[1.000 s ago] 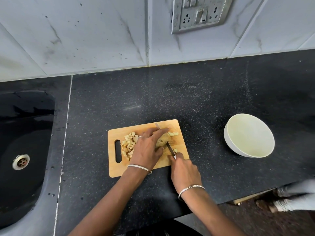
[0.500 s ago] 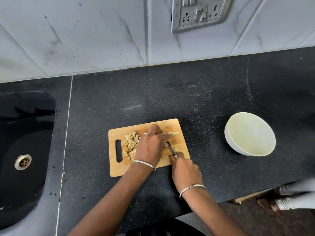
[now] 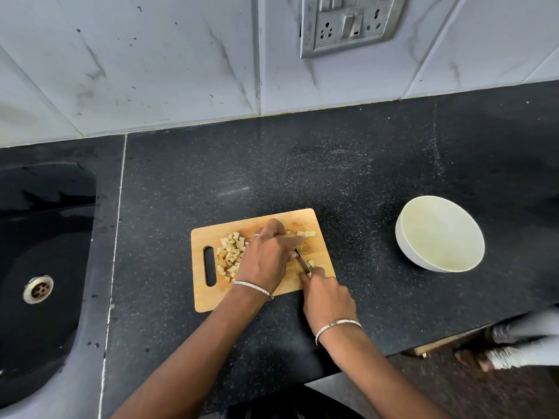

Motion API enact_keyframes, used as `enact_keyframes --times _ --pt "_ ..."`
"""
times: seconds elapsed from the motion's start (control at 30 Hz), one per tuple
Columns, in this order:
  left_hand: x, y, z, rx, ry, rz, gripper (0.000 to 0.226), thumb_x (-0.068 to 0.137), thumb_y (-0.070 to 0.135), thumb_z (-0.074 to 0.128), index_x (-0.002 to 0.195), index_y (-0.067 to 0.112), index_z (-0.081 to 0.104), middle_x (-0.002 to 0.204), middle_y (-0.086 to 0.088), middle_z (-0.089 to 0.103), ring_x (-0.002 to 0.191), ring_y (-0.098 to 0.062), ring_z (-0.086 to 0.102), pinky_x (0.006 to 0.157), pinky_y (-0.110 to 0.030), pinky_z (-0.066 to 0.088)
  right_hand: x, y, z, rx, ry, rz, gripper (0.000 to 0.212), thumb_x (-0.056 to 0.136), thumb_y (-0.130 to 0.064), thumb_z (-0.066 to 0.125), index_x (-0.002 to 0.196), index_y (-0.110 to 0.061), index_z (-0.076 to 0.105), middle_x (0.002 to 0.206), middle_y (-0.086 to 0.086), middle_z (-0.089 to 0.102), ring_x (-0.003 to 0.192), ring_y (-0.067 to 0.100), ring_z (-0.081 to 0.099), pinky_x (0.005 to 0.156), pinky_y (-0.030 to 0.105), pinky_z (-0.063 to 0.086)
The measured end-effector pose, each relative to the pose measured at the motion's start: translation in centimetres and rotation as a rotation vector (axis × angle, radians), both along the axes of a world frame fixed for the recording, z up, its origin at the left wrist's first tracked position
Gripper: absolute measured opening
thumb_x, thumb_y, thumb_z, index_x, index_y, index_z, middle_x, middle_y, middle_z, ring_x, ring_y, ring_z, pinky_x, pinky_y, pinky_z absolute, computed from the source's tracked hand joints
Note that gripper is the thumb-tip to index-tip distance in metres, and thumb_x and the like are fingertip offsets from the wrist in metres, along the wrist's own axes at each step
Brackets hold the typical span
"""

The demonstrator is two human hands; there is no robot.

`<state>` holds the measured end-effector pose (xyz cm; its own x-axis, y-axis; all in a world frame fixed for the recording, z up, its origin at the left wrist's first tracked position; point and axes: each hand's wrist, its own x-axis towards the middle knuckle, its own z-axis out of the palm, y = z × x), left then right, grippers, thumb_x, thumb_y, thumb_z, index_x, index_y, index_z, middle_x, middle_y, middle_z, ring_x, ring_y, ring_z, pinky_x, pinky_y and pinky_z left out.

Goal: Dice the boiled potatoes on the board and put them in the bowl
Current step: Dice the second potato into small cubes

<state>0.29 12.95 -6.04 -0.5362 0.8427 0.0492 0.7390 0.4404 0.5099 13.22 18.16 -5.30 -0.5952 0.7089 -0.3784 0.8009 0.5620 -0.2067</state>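
Head view: left hand (image 3: 266, 258) fingers curled, pinning potato piece (image 3: 305, 234) on cutting board (image 3: 208, 297) near counter's (image 3: 363, 176) front edge; right hand (image 3: 328, 294) grips knife (image 3: 302, 263).

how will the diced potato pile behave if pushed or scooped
The diced potato is a loose heap of small cubes, so it will likely scatter rather than move as one. Being boiled, the cubes probably mash if squeezed. Flat faces suggest sliding on the cutting board, not rolling.
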Motion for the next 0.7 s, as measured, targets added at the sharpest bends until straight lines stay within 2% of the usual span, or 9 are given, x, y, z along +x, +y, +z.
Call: enact_keyframes --times 0.27,0.53,0.7 --pt "0.4 -0.2 0.2 -0.013 0.036 0.000 0.035 0.089 0.018 0.065 0.122 0.032 0.066 0.119 -0.005 0.050 0.100 -0.029 0.056 0.078 -0.038 0.050 1.0 -0.3 -0.3 0.004 0.028 0.016 0.041 0.105 -0.044 0.025 0.124 -0.016 0.047 0.109 0.012 0.067 0.104 0.039 0.063 0.071 0.040 0.047" --pt "0.1 -0.2 0.1 -0.018 0.010 -0.007 0.034 0.091 0.023 0.064 0.123 0.034 0.064 0.120 -0.003 0.049 0.101 -0.026 0.056 0.082 -0.035 0.049 1.7 -0.5 -0.6 -0.007 0.022 0.001 0.042 0.104 -0.044 0.025 0.126 -0.016 0.048 0.110 0.012 0.066 0.106 0.039 0.062 0.075 0.042 0.049" --pt "0.1 -0.2 -0.2 0.000 -0.001 0.015 0.034 0.090 0.022 0.065 0.122 0.034 0.065 0.118 -0.002 0.050 0.099 -0.025 0.056 0.079 -0.036 0.052 3.1 -0.9 -0.2 -0.022 0.008 0.006 0.040 0.104 -0.044 0.023 0.116 -0.015 0.047 0.108 0.012 0.067 0.104 0.038 0.063 0.072 0.040 0.047"
